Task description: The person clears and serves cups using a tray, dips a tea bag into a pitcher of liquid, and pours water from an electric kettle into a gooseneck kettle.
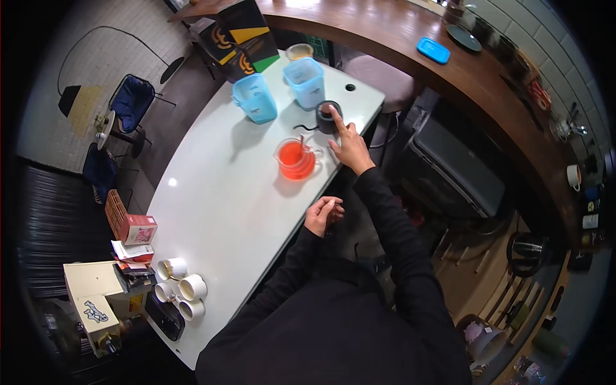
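Note:
My right hand [353, 147] reaches over the white table, its index finger stretched onto the top of a round black object [328, 117] with a short black cord. The other fingers are apart and grip nothing I can see. My left hand [324, 215] hovers by the table's near edge with its fingers curled in; what they hold, if anything, is hidden. Between the hands and the table's middle stands a clear glass jug [296, 160] of red-orange liquid, its handle toward me and a thin stick-like thing inside. Two light-blue plastic containers [255, 98] [305, 83] stand behind it.
Several white mugs [192, 287] sit at the left end of the white table [218, 186], beside a black tray [165, 316] and a cream machine [96, 301]. Black boxes [240, 38] stand at the far end. A stool [378, 80] and wooden counter [359, 24] lie beyond.

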`<state>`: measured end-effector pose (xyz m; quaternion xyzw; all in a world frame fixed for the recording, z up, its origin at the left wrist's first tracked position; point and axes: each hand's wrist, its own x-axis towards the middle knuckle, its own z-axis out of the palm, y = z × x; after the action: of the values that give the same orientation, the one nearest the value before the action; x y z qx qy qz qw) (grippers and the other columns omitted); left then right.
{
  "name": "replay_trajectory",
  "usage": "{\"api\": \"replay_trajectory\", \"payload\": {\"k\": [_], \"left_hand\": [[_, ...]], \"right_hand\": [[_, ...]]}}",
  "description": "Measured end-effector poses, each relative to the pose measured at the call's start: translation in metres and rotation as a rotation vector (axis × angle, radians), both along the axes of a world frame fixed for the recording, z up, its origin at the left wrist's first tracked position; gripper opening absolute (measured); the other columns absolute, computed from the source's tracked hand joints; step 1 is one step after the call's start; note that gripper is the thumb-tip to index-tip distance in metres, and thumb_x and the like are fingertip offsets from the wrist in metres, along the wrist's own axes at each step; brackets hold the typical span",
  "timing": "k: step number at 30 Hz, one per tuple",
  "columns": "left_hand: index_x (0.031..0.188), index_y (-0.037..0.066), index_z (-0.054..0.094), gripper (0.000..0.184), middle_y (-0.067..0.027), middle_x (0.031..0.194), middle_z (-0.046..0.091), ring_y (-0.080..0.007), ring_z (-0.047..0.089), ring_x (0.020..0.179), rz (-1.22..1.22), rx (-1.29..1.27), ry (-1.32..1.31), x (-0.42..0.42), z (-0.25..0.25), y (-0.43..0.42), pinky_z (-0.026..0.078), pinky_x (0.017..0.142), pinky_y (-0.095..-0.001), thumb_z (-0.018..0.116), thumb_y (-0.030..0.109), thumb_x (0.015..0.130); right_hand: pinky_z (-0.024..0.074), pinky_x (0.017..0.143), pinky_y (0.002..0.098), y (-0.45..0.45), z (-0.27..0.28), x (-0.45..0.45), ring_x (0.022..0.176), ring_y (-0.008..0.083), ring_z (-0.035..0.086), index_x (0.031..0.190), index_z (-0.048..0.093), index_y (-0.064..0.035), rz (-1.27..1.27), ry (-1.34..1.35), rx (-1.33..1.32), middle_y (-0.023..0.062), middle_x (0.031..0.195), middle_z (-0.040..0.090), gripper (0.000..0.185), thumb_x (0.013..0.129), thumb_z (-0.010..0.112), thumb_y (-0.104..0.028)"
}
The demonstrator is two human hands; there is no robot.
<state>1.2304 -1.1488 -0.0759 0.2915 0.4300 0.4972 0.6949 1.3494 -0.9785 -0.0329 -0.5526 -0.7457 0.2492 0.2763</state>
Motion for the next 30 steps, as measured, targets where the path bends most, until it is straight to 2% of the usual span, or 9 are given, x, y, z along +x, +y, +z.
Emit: {"api": "replay_trajectory", "payload": {"k": [4,8,14,15,18,19,20,22,30], "left_hand": [[0.103,0.003,0.058,0.024,-0.0050,0.086,0.063,-0.0097,0.059,0.074,-0.078,0.028,0.052,-0.044,0.010,0.015,0.047,0.069,-0.0229,0.048,0.023,0.094],[0.104,0.004,0.058,0.024,-0.0055,0.088,0.063,-0.0101,0.060,0.076,-0.139,0.025,0.032,-0.061,0.003,0.024,0.047,0.070,-0.0228,0.049,0.024,0.094],[0.105,0.003,0.055,0.024,-0.0078,0.093,0.061,-0.0131,0.059,0.082,-0.314,-0.010,0.013,-0.050,0.008,0.034,0.047,0.076,-0.0270,0.049,0.023,0.093],[0.105,0.003,0.055,0.024,-0.0078,0.093,0.061,-0.0131,0.059,0.082,-0.347,-0.012,0.008,-0.045,0.010,0.035,0.047,0.076,-0.0270,0.049,0.023,0.093],[0.106,0.005,0.055,0.024,-0.0070,0.093,0.060,-0.0130,0.058,0.084,-0.455,-0.028,0.033,-0.028,0.010,0.037,0.047,0.077,-0.0279,0.049,0.025,0.093],[0.105,0.005,0.056,0.024,-0.0061,0.093,0.061,-0.0118,0.059,0.082,-0.475,-0.022,0.009,-0.019,0.005,0.038,0.047,0.076,-0.0261,0.048,0.025,0.094],[0.105,0.005,0.057,0.024,-0.0053,0.093,0.062,-0.0105,0.059,0.081,-0.505,-0.017,-0.014,-0.007,0.000,0.038,0.048,0.074,-0.0244,0.048,0.025,0.095],[0.106,0.004,0.056,0.024,-0.0058,0.094,0.062,-0.0116,0.059,0.082,-0.624,-0.028,-0.031,0.023,-0.005,0.033,0.048,0.076,-0.0246,0.047,0.023,0.095],[0.111,0.003,0.052,0.024,-0.0070,0.098,0.059,-0.0146,0.058,0.086,-1.334,-0.112,-0.062,0.177,-0.030,-0.019,0.047,0.077,-0.0283,0.046,0.020,0.095]], "right_hand": [[0.0470,0.064,0.0502,0.028,-0.014,-0.024,0.069,0.0422,0.059,0.143,0.015,-0.0318,-0.036,-0.129,0.127,0.0242,0.073,0.059,0.088,0.072,0.057,-0.003],[0.0459,0.063,0.0513,0.030,-0.012,-0.023,0.068,0.0423,0.059,0.142,0.019,-0.0283,-0.036,-0.190,0.073,0.0247,0.070,0.059,0.086,0.069,0.054,0.001],[0.0455,0.063,0.0502,-0.014,-0.001,0.017,0.072,0.0419,0.059,0.136,0.034,-0.0179,-0.216,0.100,0.133,0.0263,0.078,0.059,0.073,0.068,0.051,0.004],[0.0473,0.062,0.0428,-0.028,0.001,0.027,0.073,0.0408,0.060,0.133,0.040,-0.0168,-0.273,0.175,0.205,0.0256,0.079,0.059,0.068,0.069,0.050,0.005],[0.0456,0.059,0.0446,-0.084,0.022,0.064,0.065,0.0388,0.060,0.133,0.039,-0.0172,-0.459,0.310,0.197,0.0218,0.070,0.059,0.069,0.068,0.051,0.004],[0.0451,0.054,0.0358,-0.108,0.029,0.081,0.052,0.0293,0.058,0.133,0.040,-0.0178,-0.560,0.280,0.101,0.0153,0.060,0.055,0.068,0.069,0.052,0.003],[0.0451,0.054,0.0358,-0.133,0.035,0.096,0.052,0.0293,0.058,0.133,0.040,-0.0178,-0.631,0.276,0.113,0.0153,0.060,0.055,0.068,0.069,0.052,0.003],[0.0436,0.052,0.0301,-0.187,0.041,0.125,0.044,0.0187,0.051,0.134,0.040,-0.0188,-0.805,0.297,0.080,0.0098,0.053,0.048,0.070,0.069,0.053,0.003],[0.0404,0.056,0.0227,-0.434,0.064,0.199,0.056,0.0088,0.042,0.136,0.040,-0.0119,-1.457,0.318,0.298,0.0051,0.065,0.045,0.069,0.071,0.048,0.010]]}}
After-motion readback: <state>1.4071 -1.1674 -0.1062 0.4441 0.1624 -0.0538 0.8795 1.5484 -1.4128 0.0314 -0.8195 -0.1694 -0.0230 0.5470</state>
